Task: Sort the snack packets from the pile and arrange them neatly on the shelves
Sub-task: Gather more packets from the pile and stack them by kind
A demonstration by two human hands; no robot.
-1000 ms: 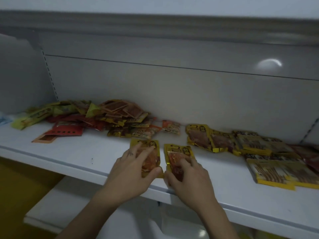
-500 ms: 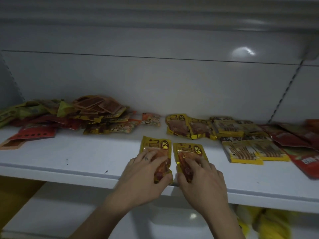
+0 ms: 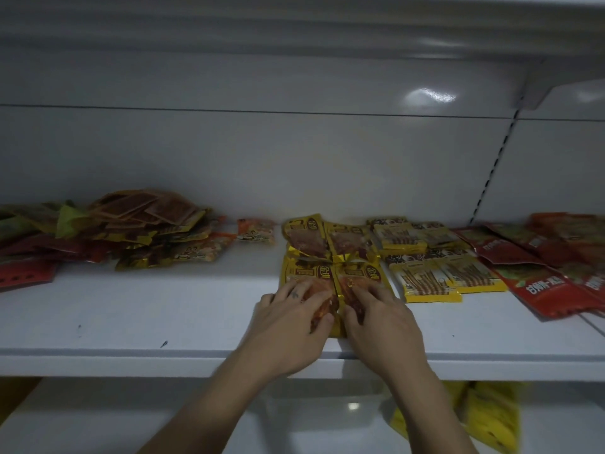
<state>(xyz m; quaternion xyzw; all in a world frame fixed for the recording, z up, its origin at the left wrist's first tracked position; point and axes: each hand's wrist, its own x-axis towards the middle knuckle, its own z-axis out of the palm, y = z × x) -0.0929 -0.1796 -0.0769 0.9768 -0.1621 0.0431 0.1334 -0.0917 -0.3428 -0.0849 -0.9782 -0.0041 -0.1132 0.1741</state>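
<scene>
We see two glossy yellow foil snack packets with reddish snack windows lying flat, side by side and touching, near the front edge of the white metal shelf point(image 3: 131, 322). The left hand point(image 3: 288, 319) rests on the left packet point(image 3: 307, 273), its fingers point(image 3: 296, 290) spread a little and lying nearly straight on the foil, the thumb laid on the packet's near part. The right hand point(image 3: 379, 319) covers the right packet point(image 3: 363, 273) in the same way, fingers point(image 3: 366, 291) flat and slightly apart; neither hand curls round its packet. The far edges of both packets meet two matching yellow packets point(image 3: 304, 235) that lie just behind them by the back wall. To the right lie paler yellow packets of stick snacks point(image 3: 425, 280), and beyond them red packets point(image 3: 540, 290). At the left of the shelf sits the loose mixed pile of brown, yellow, green and red packets point(image 3: 147, 231), with one small orange packet point(image 3: 257, 231) between it and the sorted group. On the lower shelf we make out yellow bags point(image 3: 491, 411).
</scene>
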